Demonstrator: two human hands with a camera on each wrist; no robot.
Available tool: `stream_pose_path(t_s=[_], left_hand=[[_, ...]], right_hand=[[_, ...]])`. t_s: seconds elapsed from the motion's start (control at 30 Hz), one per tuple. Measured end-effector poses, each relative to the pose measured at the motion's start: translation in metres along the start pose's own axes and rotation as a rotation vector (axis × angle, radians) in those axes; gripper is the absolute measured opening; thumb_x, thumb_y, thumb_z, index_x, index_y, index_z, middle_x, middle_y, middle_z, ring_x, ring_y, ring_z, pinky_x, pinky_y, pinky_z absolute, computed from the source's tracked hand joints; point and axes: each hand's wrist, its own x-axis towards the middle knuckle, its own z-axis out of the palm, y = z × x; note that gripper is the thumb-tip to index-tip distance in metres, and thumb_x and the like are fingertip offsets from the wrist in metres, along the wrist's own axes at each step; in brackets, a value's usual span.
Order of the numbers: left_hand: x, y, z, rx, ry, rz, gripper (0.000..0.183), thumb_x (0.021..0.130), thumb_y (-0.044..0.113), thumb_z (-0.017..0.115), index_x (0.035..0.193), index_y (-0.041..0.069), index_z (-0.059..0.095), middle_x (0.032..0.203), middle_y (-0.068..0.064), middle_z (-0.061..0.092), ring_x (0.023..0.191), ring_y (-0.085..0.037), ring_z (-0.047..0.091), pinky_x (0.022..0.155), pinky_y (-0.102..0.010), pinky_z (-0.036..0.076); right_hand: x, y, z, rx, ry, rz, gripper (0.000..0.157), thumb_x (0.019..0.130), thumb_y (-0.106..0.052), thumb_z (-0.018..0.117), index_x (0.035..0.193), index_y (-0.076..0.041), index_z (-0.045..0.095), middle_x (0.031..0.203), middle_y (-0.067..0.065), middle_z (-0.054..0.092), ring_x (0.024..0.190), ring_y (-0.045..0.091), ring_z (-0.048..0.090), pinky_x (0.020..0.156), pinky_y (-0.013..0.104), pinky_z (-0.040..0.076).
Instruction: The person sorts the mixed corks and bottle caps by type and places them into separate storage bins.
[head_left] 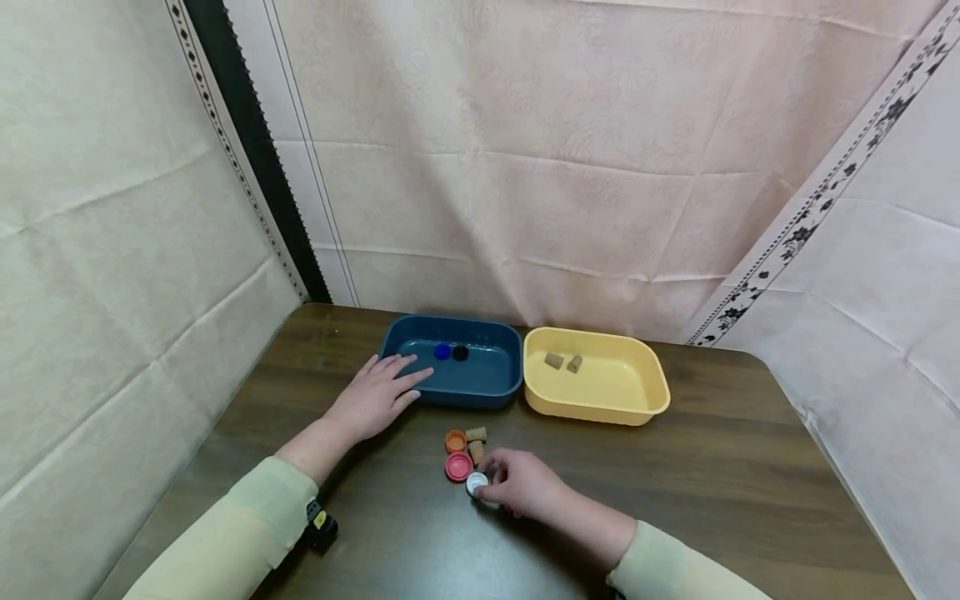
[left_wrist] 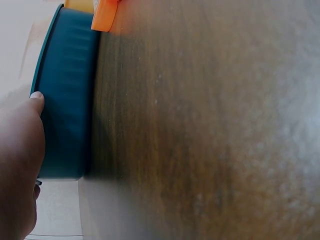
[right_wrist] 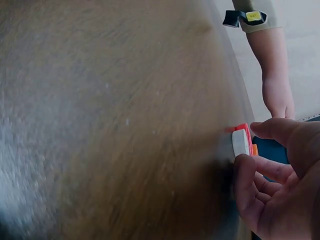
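Note:
My right hand (head_left: 527,483) pinches a round white bottle cap (head_left: 476,481) at table level, thumb and forefinger at its two sides. In the right wrist view the white cap (right_wrist: 240,143) sits between these fingertips, with red and orange edges just behind it. Beside it lie a pinkish-red cap (head_left: 459,467), an orange cap (head_left: 455,441) and two corks, one upper (head_left: 476,434) and one lower (head_left: 476,452). Fingers spread, my left hand (head_left: 375,398) rests over the near left rim of the blue tray (head_left: 468,400); its thumb touches that rim in the left wrist view.
Inside the blue tray are a blue cap (head_left: 442,351) and a black cap (head_left: 461,353). A yellow tray (head_left: 592,410) stands to its right with two corks, one left (head_left: 553,360) and one right (head_left: 574,364). Pale cloth (head_left: 525,208) hangs behind the wooden table (head_left: 720,467).

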Motion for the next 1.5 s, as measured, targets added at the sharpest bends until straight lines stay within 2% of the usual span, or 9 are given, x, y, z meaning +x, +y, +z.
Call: stream_pose_path(t_s=[0.3, 0.7, 1.1, 1.4, 1.5], left_hand=[[-0.001, 0.001, -0.001, -0.011, 0.008, 0.010, 0.049, 0.105, 0.047, 0.043, 0.152, 0.038, 0.038, 0.159, -0.005, 0.033, 0.146, -0.032, 0.028, 0.118, -0.060, 0.015], [-0.002, 0.001, -0.001, 0.003, 0.017, 0.018, 0.048, 0.105, 0.048, 0.042, 0.152, 0.037, 0.040, 0.159, -0.005, 0.035, 0.146, -0.032, 0.029, 0.117, -0.059, 0.017], [-0.002, 0.001, -0.001, 0.006, 0.020, 0.014, 0.048, 0.105, 0.048, 0.042, 0.152, 0.037, 0.039, 0.159, -0.005, 0.034, 0.146, -0.032, 0.029, 0.117, -0.059, 0.017], [-0.002, 0.002, -0.002, 0.003, 0.010, 0.005, 0.049, 0.105, 0.048, 0.042, 0.152, 0.037, 0.039, 0.159, -0.005, 0.034, 0.146, -0.032, 0.028, 0.118, -0.059, 0.015], [-0.002, 0.002, -0.001, 0.005, 0.012, 0.007, 0.049, 0.105, 0.048, 0.042, 0.152, 0.036, 0.039, 0.159, -0.005, 0.034, 0.146, -0.032, 0.029, 0.118, -0.059, 0.016]], right_hand=[[0.003, -0.002, 0.006, -0.141, 0.022, -0.027, 0.028, 0.081, -0.036, 0.081, 0.099, -0.020, 0.069, 0.072, -0.004, 0.060, 0.063, 0.014, 0.055, 0.054, 0.031, 0.046], [0.001, -0.007, 0.010, -0.237, 0.033, -0.052, 0.027, 0.080, -0.033, 0.083, 0.098, -0.019, 0.067, 0.069, -0.008, 0.059, 0.060, 0.010, 0.054, 0.053, 0.029, 0.045], [0.000, -0.007, 0.009, -0.236, 0.039, -0.072, 0.025, 0.080, -0.026, 0.082, 0.098, -0.018, 0.068, 0.070, -0.009, 0.058, 0.060, 0.009, 0.053, 0.054, 0.027, 0.044], [0.000, -0.007, -0.003, -0.179, 0.040, -0.074, 0.024, 0.084, -0.028, 0.079, 0.103, -0.017, 0.068, 0.073, -0.006, 0.060, 0.063, 0.011, 0.055, 0.056, 0.029, 0.047], [0.000, -0.010, -0.011, -0.110, 0.039, -0.048, 0.025, 0.086, -0.030, 0.078, 0.105, -0.018, 0.068, 0.076, -0.003, 0.061, 0.062, 0.014, 0.056, 0.054, 0.030, 0.049]])
